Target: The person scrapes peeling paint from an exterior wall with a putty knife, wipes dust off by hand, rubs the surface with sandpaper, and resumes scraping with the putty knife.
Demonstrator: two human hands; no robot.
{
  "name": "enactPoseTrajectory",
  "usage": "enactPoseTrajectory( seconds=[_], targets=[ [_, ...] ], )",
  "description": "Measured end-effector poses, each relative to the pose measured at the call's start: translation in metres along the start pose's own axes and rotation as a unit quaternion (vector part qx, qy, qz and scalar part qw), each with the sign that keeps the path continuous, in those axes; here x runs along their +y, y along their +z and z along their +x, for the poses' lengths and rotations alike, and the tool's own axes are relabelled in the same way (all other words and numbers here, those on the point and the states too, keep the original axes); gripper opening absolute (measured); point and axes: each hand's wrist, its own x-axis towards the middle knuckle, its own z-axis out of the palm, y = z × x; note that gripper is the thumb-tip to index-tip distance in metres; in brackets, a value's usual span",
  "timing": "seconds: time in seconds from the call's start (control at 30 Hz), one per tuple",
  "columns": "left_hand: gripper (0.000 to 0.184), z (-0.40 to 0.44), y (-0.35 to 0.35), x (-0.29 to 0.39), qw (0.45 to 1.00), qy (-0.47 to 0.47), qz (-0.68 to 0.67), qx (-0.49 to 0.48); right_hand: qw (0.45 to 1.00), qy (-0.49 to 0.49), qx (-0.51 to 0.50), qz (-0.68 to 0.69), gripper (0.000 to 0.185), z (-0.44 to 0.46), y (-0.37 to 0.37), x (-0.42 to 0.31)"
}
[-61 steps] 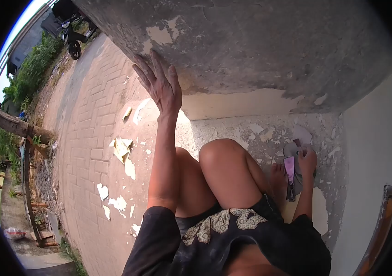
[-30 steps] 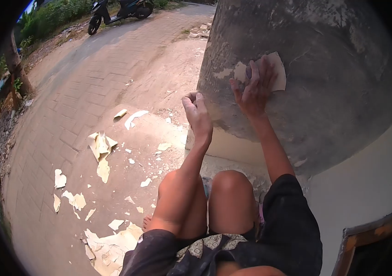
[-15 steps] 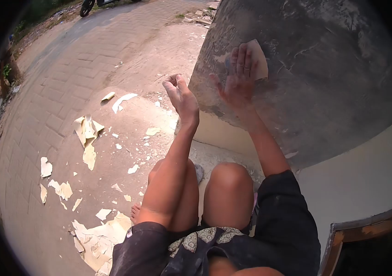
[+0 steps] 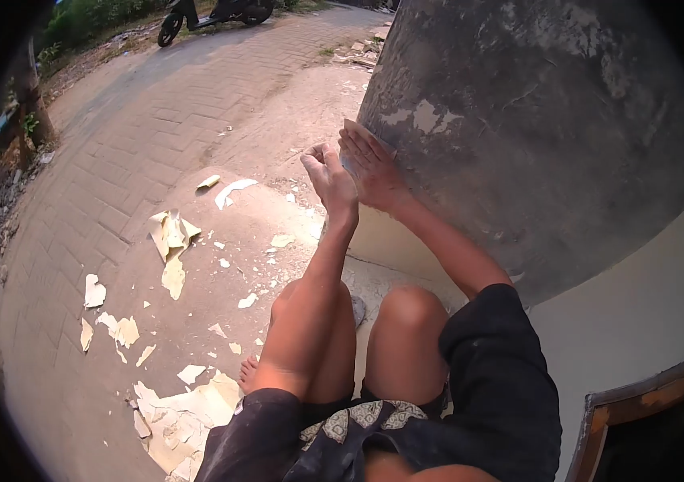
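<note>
My right hand (image 4: 372, 170) lies with its fingers stretched flat over a sheet of sandpaper (image 4: 350, 125), pressing it to the left edge of the dark grey wall (image 4: 510, 153). Only a tan corner of the sheet shows past the fingertips. Just left of it, my left hand (image 4: 331, 178) hovers with dusty fingers curled in to the thumb, and nothing shows in it. Pale bare patches (image 4: 430, 118) mark the wall right of the sheet.
Torn, cream-coloured paint flakes (image 4: 172, 241) litter the ground on the left, with a larger heap (image 4: 189, 418) near my foot. A paved path (image 4: 117, 161) runs beyond them. A motorbike (image 4: 213, 18) stands at the far end. A wooden frame (image 4: 647, 398) is at lower right.
My right hand has slid the sandpaper left and down, from the wall's face to its left edge. My left hand stays curled beside it. The view has tilted up slightly.
</note>
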Motion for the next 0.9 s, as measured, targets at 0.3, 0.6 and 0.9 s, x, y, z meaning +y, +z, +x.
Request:
enactPoseTrajectory(
  seconds=[0.3,0.6,0.9],
  targets=[
    [0.03,0.0,-0.007,0.003,1.0,0.012,-0.01,0.024,0.967,0.197,0.154,-0.057,0.081,-0.012,-0.03,0.018],
    [0.03,0.008,-0.01,0.005,1.0,-0.005,-0.003,0.002,0.966,0.181,0.127,-0.135,0.087,-0.025,-0.054,0.052],
    [0.029,0.018,-0.011,-0.004,1.0,-0.007,0.002,0.015,0.987,0.134,0.072,-0.044,0.086,-0.033,-0.041,0.05]
  ],
)
